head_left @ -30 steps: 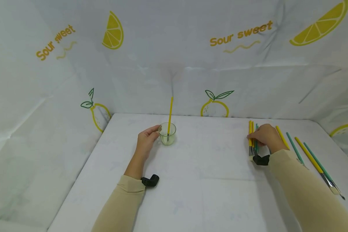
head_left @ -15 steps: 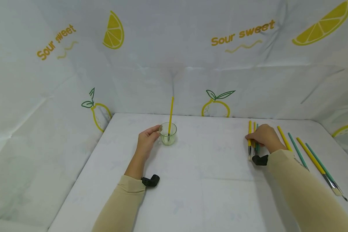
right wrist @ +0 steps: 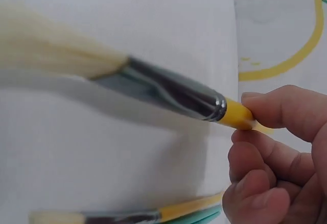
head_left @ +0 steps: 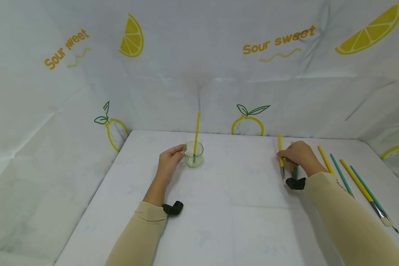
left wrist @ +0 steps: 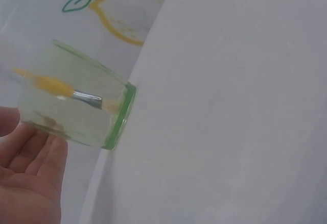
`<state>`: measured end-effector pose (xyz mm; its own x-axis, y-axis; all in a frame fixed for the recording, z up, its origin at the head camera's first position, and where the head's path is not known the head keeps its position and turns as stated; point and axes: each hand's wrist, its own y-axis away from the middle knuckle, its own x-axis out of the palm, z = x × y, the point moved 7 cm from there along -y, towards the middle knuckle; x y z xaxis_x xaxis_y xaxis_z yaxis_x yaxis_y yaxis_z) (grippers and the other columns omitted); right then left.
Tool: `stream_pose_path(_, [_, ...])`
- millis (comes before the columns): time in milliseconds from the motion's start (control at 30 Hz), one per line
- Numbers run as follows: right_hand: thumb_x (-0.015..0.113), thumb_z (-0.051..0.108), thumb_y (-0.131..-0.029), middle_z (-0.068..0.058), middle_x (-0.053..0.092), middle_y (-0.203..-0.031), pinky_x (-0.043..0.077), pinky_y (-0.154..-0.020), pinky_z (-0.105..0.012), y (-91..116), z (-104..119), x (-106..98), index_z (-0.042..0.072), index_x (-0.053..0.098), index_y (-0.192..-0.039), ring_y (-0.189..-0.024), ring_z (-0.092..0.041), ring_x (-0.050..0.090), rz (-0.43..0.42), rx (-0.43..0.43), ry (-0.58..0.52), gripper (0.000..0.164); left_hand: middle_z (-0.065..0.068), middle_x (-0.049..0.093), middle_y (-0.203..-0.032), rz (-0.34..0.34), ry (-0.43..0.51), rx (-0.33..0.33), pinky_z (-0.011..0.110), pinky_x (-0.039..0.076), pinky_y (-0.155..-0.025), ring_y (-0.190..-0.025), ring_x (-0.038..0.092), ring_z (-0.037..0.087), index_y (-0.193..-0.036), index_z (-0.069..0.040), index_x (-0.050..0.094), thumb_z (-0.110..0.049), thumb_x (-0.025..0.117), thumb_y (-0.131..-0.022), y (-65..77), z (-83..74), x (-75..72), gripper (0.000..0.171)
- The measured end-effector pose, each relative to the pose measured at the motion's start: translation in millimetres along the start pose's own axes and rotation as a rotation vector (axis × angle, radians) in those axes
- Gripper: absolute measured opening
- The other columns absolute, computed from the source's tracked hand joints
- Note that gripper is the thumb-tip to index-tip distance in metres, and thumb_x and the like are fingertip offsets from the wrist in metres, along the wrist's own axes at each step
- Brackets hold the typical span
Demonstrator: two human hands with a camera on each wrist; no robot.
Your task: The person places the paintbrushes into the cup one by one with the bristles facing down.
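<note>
There's the yellow brush [right wrist: 176, 91], well to the right of the glass, and the right hand [head_left: 299, 153] has it pinched between thumb and finger, just behind the metal collar, the other fingers curled in. Its pale bristles aim back toward the person; whether their tips touch the table [head_left: 232, 229], I can't tell from here. Just below that hand, also right of the glass, lie a second yellow brush [right wrist: 189, 207] and a slim green brush [right wrist: 199, 217], side by side, mostly hidden from above.

Now the glass [head_left: 189, 158] itself, greenish and clear, upright on the table. The left hand [head_left: 169, 162] is at its left side, thumb and fingers holding it near the rim. Inside the glass stands a thin yellow brush [head_left: 197, 127], bristles down, handle leaning slightly right and poking high above the rim.

Farthest right of the glass, four more brushes lie slanting: yellow [head_left: 326, 159], green [head_left: 340, 173], yellow again [head_left: 355, 180], green again [head_left: 365, 186], the first two partly covered by the beige right sleeve [head_left: 349, 214]. And behind the glass rises a white sheet [head_left: 186, 55] printed with lemons and "Sour sweet".
</note>
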<state>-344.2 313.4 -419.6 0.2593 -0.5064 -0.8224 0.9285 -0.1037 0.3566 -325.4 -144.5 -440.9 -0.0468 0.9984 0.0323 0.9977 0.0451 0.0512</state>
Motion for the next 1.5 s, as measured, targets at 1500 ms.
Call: stream_pose_path(1500, [0.067,0.023,-0.092,-0.018,0.071,-0.101,0.060,-0.072,-0.030,38,185,26,-0.002,0.068,-0.111,-0.082,-0.026,0.071,-0.098,-0.438,-0.610,0.031,0.013,0.070,-0.120,-0.022,0.006,0.060,0.018,0.053,-0.083,-0.101,0.063,0.011,-0.116,-0.001,0.071,-0.007,0.065,-0.090,2.5,-2.0,0.8,0.028])
